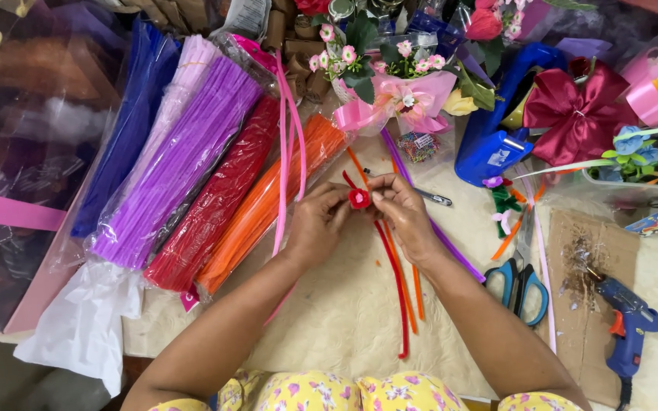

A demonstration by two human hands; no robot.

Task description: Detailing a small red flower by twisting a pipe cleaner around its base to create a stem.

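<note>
A small red flower (359,199) coiled from a pipe cleaner sits between the fingertips of both hands. My left hand (315,222) pinches it from the left and my right hand (403,214) from the right, above the cream mat (344,320). The red stem (395,285) trails down from the flower toward me. Orange pipe cleaners (414,293) lie loose beside that stem. A purple one (451,245) runs under my right wrist.
Packs of pipe cleaners fan out at the left: blue (127,122), purple (180,160), red (215,205), orange (268,202). Blue-handled scissors (523,283) and a blue glue gun (627,326) on cardboard lie at the right. Artificial flowers (397,76) and a maroon bow (576,110) crowd the back.
</note>
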